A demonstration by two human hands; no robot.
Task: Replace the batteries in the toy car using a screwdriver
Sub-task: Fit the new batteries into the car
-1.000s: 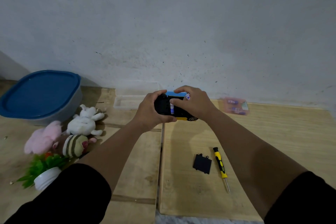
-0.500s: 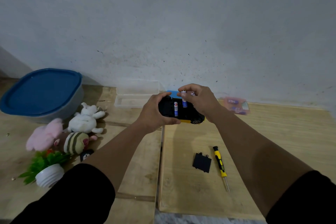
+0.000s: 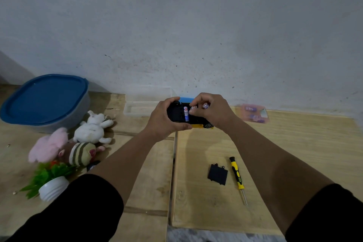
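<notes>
R hand: fingertips pinched narrow on batteries, two small cells w/ ends showing, held just above the open underside of the toy car.
L hand: fingers wrapped round car's L end, thumb along near edge; car held upside down in the air, above wooden table, near the wall. One cell, white/blue label, seated in the compartment. Yellow body edge + one wheel visible under R hand.
Battery cover: black, flat on table, nearer the person than the car, apart from both hands.
Screwdriver: yellow/black handle, lying just R of cover, tip toward viewer.
Battery pack: pinkish, blurred, by wall, R of R hand.
Clear tray: behind L hand.
Blue-lid tub, plush toys, small plant pot: far L.
</notes>
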